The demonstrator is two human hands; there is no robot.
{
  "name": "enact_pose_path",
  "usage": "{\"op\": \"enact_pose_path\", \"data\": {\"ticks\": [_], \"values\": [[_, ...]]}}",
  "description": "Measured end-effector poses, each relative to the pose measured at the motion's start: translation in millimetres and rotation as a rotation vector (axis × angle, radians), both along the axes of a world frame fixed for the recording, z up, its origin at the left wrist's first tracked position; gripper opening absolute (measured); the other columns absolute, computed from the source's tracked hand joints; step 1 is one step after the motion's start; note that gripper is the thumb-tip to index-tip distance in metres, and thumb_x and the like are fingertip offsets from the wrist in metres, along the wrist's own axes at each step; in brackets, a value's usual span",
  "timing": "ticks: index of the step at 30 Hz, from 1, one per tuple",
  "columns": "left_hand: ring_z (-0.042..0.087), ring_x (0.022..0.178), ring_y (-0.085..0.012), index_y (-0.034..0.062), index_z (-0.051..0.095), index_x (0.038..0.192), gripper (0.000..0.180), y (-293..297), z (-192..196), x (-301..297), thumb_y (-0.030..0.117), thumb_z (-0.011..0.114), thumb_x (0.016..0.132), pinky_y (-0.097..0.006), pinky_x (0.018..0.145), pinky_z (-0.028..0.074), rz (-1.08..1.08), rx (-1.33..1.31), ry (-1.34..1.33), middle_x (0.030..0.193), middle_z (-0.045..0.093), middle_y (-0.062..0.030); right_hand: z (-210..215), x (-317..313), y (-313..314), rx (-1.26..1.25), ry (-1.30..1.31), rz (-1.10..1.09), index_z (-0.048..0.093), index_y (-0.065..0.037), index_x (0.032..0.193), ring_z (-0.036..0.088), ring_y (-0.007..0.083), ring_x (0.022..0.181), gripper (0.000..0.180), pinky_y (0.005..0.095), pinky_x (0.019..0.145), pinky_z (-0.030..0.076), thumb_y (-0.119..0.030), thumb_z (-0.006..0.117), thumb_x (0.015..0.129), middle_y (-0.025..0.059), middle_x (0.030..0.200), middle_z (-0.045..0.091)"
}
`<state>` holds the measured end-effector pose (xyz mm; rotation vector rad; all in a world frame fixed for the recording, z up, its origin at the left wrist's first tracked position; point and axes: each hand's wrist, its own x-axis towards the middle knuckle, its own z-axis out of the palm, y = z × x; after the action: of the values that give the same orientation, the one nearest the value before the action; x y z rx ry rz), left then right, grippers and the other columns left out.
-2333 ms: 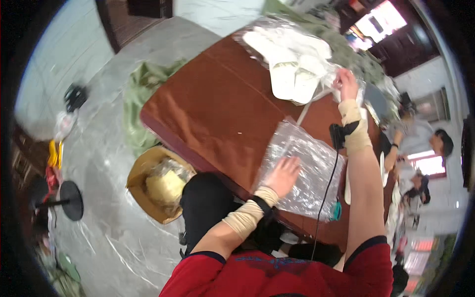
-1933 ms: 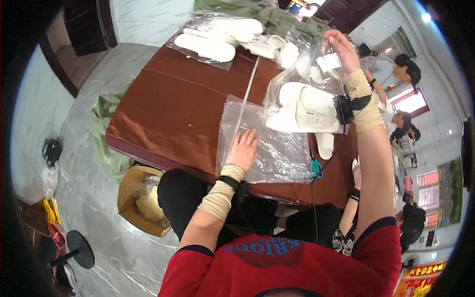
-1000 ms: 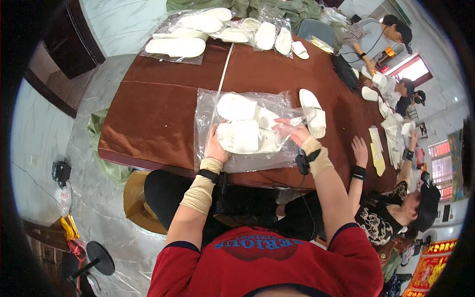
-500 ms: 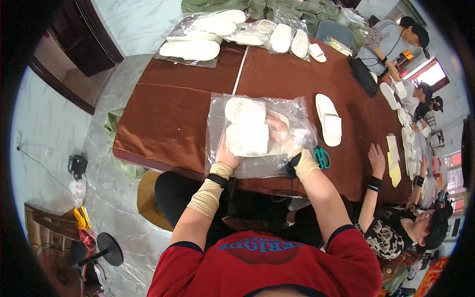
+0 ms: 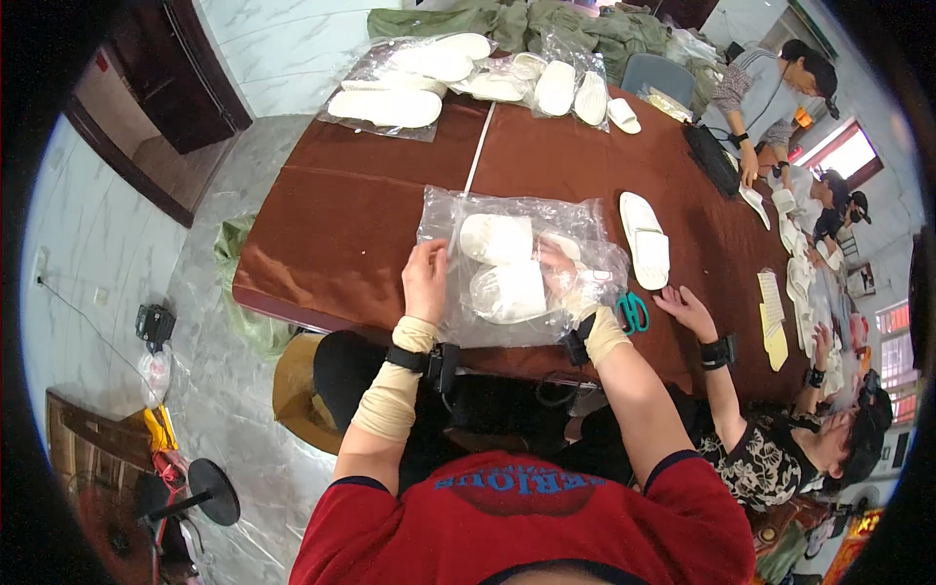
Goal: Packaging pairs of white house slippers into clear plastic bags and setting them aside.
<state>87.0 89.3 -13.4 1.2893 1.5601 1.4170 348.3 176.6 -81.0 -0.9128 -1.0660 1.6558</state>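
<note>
A pair of white slide slippers [image 5: 512, 292] lies side by side in a clear plastic bag [image 5: 458, 327] on the table in front of me. My right hand [image 5: 560, 268] reaches in from the right, its fingers bent around the slippers at their right end, partly veiled by the plastic. At the bag's left edge is my left hand [image 5: 425, 278], off the slippers, its fingers pointing away from me and slightly bent. Its thumb is hard to make out. Beyond my right hand, one loose white slipper [image 5: 644, 240] rests on the table.
Teal-handled scissors [image 5: 633, 313] lie right of the bag. A co-worker's hand [image 5: 690, 313] reaches over the table close to them. Bagged slippers [image 5: 385, 107] line the far edge. A yellow and white insole-shaped piece [image 5: 773, 327] and more co-workers are on the right.
My left hand has let go of the slippers and moved up and left to the bag's edge. The co-worker's hand has come left, nearer the scissors and loose slipper.
</note>
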Motion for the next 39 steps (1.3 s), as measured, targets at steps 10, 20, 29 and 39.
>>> {"op": "enact_pose_path", "data": {"ticks": [10, 20, 29, 39], "values": [[0.058, 0.055, -0.0107, 0.0018, 0.055, 0.099, 0.014, -59, -18, -13, 0.015, 0.052, 0.097, -0.024, 0.048, 0.045, -0.177, -0.128, -0.183, 0.071, 0.063, -0.0055, 35, -30, -17, 0.887, -0.889, -0.144, 0.068, -0.007, 0.103, 0.058, 0.0266, 0.105, 0.021, 0.0341, 0.095, 0.045, -0.009, 0.061, 0.083, 0.012, 0.107, 0.064], [0.057, 0.061, -0.0081, 0.002, 0.06, 0.102, 0.015, -79, -13, -30, 0.014, 0.052, 0.096, -0.023, 0.054, 0.045, 0.178, -0.01, -0.005, 0.077, 0.064, -0.0033, 5, -36, -23, 0.611, -0.628, -0.149, 0.067, -0.004, 0.1, 0.057, 0.0249, 0.104, 0.029, 0.0345, 0.09, 0.047, 0.006, 0.058, 0.075, 0.0115, 0.105, 0.063], [0.059, 0.069, -0.0175, 0.0006, 0.059, 0.085, 0.008, -79, 1, -22, 0.006, 0.064, 0.085, -0.028, 0.064, 0.048, 0.113, 0.126, 0.097, 0.078, 0.058, -0.0084, -53, -6, -3, 0.39, -0.429, -0.054, 0.068, -0.005, 0.101, 0.057, 0.0263, 0.102, 0.023, 0.0344, 0.091, 0.045, -0.005, 0.059, 0.08, 0.011, 0.106, 0.062], [0.063, 0.088, -0.0232, 0.002, 0.06, 0.106, 0.017, -70, 13, -34, 0.003, 0.055, 0.09, -0.03, 0.074, 0.048, 0.06, 0.16, 0.158, 0.099, 0.063, -0.0124, 27, 24, -4, 0.83, -0.942, 0.008, 0.064, -0.005, 0.109, 0.056, 0.0292, 0.104, 0.035, 0.0337, 0.093, 0.043, -0.006, 0.061, 0.075, 0.0131, 0.112, 0.059]]}}
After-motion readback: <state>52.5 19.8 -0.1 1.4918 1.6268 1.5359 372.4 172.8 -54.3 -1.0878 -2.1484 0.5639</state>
